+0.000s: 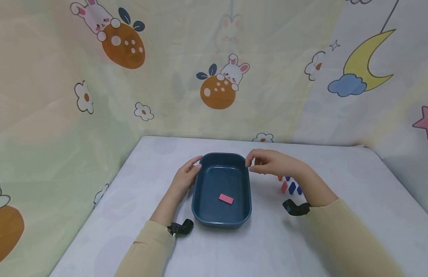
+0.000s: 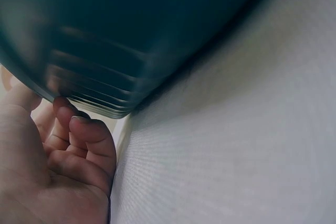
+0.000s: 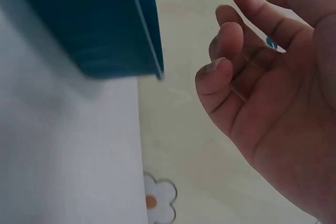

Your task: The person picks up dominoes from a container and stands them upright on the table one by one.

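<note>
A deep blue rectangular tray (image 1: 222, 224) stands on the table, with one small pink block (image 1: 226, 199) lying in it. At the tray's left rim, my left hand (image 1: 185, 177) grips the edge, thumb at the rim and fingers curled against the outer wall (image 2: 100, 72). My right hand (image 1: 274, 162) hovers by the upper right rim, its fingers loosely bent and nothing visible between them. In the right wrist view, a gap separates the right hand (image 3: 273, 77) from the tray (image 3: 94, 30).
Several small blocks lie right of the tray, partly hidden under my right forearm, among them a red block (image 1: 284, 187) and a blue block (image 1: 292, 188). A white cloth covers the table (image 1: 130, 215). A patterned curtain (image 1: 179, 96) hangs behind it.
</note>
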`<state>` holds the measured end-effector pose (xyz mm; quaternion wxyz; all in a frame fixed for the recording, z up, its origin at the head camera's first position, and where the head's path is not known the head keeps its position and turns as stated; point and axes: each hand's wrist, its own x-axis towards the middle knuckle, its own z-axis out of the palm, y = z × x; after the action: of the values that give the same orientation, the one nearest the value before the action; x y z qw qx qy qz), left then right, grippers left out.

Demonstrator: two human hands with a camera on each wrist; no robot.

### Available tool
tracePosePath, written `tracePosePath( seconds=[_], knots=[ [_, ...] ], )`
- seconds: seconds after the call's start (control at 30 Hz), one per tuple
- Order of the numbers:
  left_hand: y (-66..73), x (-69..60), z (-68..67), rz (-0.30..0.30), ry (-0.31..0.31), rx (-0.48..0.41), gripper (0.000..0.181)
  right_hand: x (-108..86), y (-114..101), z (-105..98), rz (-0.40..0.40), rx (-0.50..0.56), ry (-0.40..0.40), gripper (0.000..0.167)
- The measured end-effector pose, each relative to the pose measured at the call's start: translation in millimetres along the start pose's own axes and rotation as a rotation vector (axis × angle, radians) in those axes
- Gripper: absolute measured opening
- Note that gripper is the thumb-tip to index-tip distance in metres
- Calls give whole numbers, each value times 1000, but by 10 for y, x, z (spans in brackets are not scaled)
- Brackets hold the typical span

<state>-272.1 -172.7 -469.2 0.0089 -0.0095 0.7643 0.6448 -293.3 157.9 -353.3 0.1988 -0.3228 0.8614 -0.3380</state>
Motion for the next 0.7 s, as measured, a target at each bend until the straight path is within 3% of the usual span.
tracePosePath(
  seconds=[0.27, 0.43, 0.7],
  knots=[
    [-18, -1, -1, 11, -3, 1, 36, 501, -272, 117, -73, 25, -218, 12],
    [-16, 6, -5, 6, -13, -12, 35, 740, -363, 254, -84, -1, -365, 16],
    [-6, -9, -9, -4, -20, -5, 39, 1018, -379, 491, -55, 1, -469, 15]
  ],
)
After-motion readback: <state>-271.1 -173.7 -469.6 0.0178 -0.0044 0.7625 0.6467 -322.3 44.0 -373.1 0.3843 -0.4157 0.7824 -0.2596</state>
